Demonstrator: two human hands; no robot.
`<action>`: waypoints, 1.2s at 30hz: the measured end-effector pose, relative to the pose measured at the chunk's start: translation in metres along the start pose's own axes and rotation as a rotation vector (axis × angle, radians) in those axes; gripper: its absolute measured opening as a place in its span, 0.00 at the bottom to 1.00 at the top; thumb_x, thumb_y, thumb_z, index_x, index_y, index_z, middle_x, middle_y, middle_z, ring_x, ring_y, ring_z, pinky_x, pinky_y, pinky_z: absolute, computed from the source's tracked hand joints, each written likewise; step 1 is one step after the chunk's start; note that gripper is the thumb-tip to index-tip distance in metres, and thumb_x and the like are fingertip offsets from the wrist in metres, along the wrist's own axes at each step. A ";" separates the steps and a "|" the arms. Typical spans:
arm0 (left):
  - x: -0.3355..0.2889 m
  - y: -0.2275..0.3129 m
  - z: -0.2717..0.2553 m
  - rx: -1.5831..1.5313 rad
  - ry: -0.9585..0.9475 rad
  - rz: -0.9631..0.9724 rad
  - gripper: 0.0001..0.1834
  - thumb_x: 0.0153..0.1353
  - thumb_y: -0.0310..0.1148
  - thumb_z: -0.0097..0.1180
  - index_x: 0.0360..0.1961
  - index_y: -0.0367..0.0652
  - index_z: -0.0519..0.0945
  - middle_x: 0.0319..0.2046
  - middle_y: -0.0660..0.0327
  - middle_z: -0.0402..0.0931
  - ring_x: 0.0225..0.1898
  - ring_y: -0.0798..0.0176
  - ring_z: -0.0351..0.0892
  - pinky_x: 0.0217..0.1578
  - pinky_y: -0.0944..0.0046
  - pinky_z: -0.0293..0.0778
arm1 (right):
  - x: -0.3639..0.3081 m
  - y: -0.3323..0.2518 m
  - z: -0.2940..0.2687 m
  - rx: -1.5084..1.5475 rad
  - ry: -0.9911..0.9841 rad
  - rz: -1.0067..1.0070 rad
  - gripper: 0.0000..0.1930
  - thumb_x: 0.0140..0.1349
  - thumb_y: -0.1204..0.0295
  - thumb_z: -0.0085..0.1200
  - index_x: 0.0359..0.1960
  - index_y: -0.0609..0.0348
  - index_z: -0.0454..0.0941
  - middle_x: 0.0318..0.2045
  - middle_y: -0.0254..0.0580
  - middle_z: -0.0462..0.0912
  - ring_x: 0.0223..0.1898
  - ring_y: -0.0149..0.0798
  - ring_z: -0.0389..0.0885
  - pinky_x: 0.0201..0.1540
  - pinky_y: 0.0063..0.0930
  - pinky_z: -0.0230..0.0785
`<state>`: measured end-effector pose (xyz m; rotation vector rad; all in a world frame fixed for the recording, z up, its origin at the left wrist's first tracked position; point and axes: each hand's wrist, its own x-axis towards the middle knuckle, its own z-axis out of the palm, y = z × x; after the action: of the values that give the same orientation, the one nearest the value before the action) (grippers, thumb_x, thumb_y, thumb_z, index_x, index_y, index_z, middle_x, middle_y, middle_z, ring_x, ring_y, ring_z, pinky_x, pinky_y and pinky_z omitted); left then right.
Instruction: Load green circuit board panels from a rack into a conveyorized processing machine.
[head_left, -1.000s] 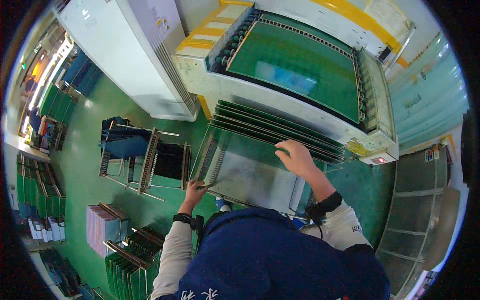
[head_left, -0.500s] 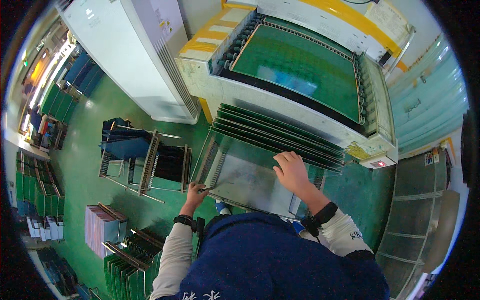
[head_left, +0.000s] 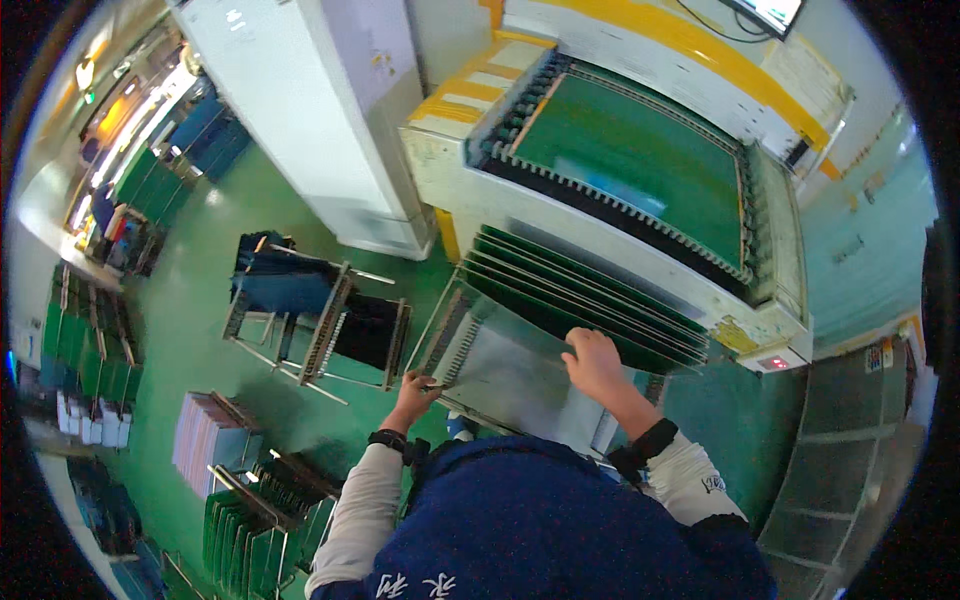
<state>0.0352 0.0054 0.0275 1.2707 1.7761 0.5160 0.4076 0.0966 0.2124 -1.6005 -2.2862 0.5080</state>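
Note:
A wire-sided rack [head_left: 462, 350] stands right in front of me, with several green panels [head_left: 590, 295] upright in its far part. My left hand [head_left: 412, 398] is closed around the rack's near left corner. Over the rack, close to the nearest panel, is my right hand [head_left: 598, 372]. Its fingers are bent loosely with the thumb apart, and nothing shows in them; whether the fingertips touch the panel's edge I cannot tell. Beyond the rack, a large green panel [head_left: 640, 150] lies flat on the rollers of a pale machine [head_left: 600, 225].
A tall white cabinet [head_left: 320, 120] stands left of the machine. Racks with dark blue and black panels [head_left: 290, 290], pinkish boards [head_left: 210, 440] and green panels [head_left: 245, 540] are on the green floor at left. A grey mesh-like shelf [head_left: 835, 470] is at right.
The view has shifted, moving the scene right and down. The panel on the machine has slid away from me, baring front rollers. My right hand's fingers are more bent; my left hand stays at the rack's corner.

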 end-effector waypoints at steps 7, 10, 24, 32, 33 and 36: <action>0.016 -0.064 0.019 0.107 0.127 0.188 0.24 0.48 0.42 0.70 0.46 0.44 0.83 0.60 0.45 0.62 0.53 0.49 0.75 0.56 0.56 0.73 | 0.020 0.016 0.015 -0.099 -0.174 0.090 0.11 0.56 0.68 0.60 0.37 0.60 0.76 0.31 0.54 0.81 0.39 0.58 0.79 0.40 0.50 0.70; 0.011 -0.016 0.012 0.023 0.060 0.044 0.25 0.48 0.44 0.71 0.46 0.43 0.83 0.60 0.46 0.63 0.53 0.48 0.74 0.56 0.55 0.73 | 0.027 0.040 0.017 -0.185 -0.198 0.096 0.13 0.56 0.66 0.59 0.39 0.61 0.78 0.34 0.56 0.82 0.40 0.59 0.80 0.42 0.50 0.71; 0.008 -0.021 0.001 -0.024 -0.062 0.010 0.27 0.51 0.51 0.67 0.50 0.49 0.82 0.63 0.45 0.58 0.65 0.44 0.59 0.63 0.52 0.63 | 0.055 0.042 0.011 -0.240 -0.264 0.146 0.22 0.51 0.64 0.63 0.45 0.65 0.81 0.40 0.60 0.83 0.45 0.56 0.82 0.49 0.45 0.73; 0.016 0.006 -0.002 0.094 -0.194 -0.026 0.31 0.52 0.53 0.65 0.56 0.52 0.78 0.67 0.47 0.53 0.68 0.45 0.56 0.63 0.52 0.65 | 0.051 0.031 -0.011 -0.252 -0.268 0.286 0.23 0.51 0.63 0.64 0.46 0.65 0.81 0.43 0.58 0.83 0.47 0.54 0.82 0.51 0.43 0.72; 0.016 -0.014 0.000 0.088 -0.184 -0.023 0.31 0.52 0.54 0.65 0.56 0.52 0.78 0.67 0.47 0.53 0.68 0.45 0.56 0.63 0.52 0.64 | 0.055 0.026 -0.008 -0.245 -0.281 0.265 0.23 0.51 0.63 0.64 0.46 0.65 0.81 0.43 0.57 0.83 0.48 0.53 0.82 0.52 0.43 0.72; 0.021 -0.054 0.011 0.131 -0.169 -0.060 0.32 0.52 0.56 0.64 0.55 0.51 0.79 0.68 0.47 0.52 0.67 0.46 0.59 0.63 0.52 0.64 | 0.056 0.027 0.005 -0.248 -0.292 0.223 0.24 0.50 0.62 0.65 0.47 0.64 0.81 0.43 0.55 0.84 0.47 0.52 0.82 0.51 0.42 0.73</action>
<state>0.0124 0.0015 -0.0272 1.3059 1.7216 0.2538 0.4090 0.1573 0.1982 -2.0366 -2.4729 0.5605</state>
